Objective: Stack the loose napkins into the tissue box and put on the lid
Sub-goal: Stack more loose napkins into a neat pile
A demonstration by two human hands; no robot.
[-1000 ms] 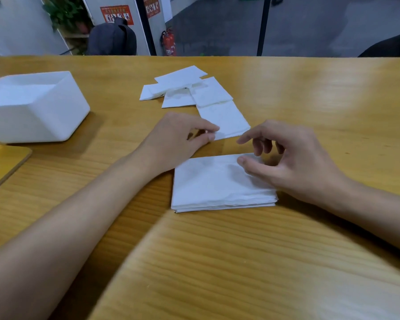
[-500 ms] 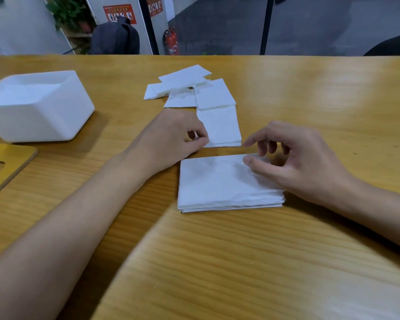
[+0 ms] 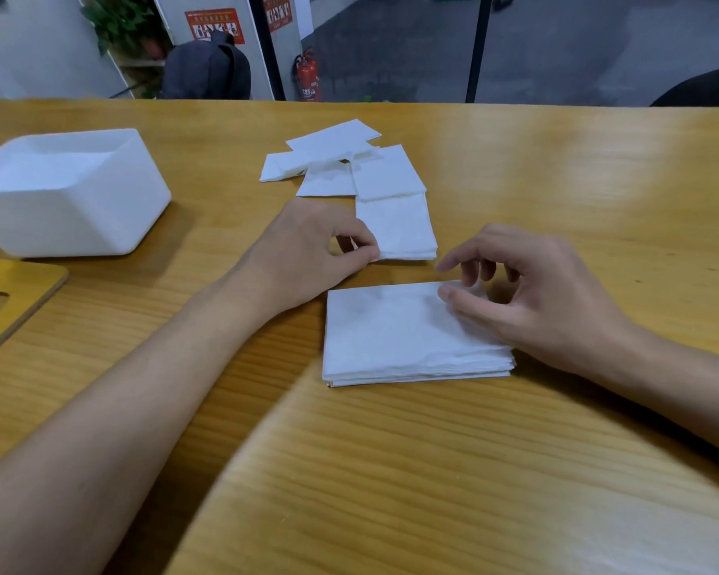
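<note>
At mid-worktop point(image 3: 557, 168), the left hand point(image 3: 308, 251) has its grip pinched shut on the near left corner of a folded napkin point(image 3: 397, 228), whose long axis runs away from the person. Just nearer lies the napkin stack point(image 3: 391, 334), long axis left to right, with the right hand point(image 3: 536, 296), fingers loosely apart, resting its thumb on top. Loose napkins point(image 3: 341, 155) lie beyond; the open tissue box point(image 3: 71, 217) and wooden lid point(image 3: 21, 292) sit far left.

Wooden table point(image 3: 557, 180): napkins point(image 3: 407, 329), box point(image 3: 71, 201), lid point(image 3: 13, 296).
</note>
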